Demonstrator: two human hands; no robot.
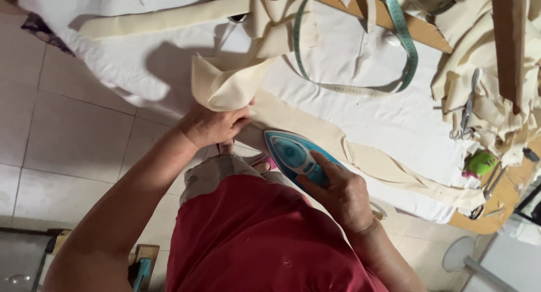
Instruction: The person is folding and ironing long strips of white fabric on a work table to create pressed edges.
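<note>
Head view, looking down at a padded white cloth work surface (360, 61).

Right hand (341, 193): fingers are curled shut around the handle of a teal-and-white plastic steam iron (293, 154). The iron is seen at about 6 o'clock of the work surface, at its near edge, soleplate down on a long cream fabric strip (360, 157).

Left hand (214, 125): placed at 9 o'clock from the iron, just beside it. Its fingers are closed loosely on the cream strip where it bunches into a folded loop; the loop is seen rising toward 12 o'clock from the hand.

From the iron the strip is seen running flat toward 4 o'clock, reaching the surface's far corner.

A green-and-cream flexible measuring tape (408, 50) is draped in a curve at 1 o'clock from the iron, well apart. A heap of cream fabric offcuts (484, 61) is noted at 2 o'clock. Small metal scissors (466, 114) are seen at the heap's lower edge. A round green object (483, 162) is noted at 3 o'clock, kind not determinable. Pale floor tiles (73, 134) are visible at 9 o'clock.
</note>
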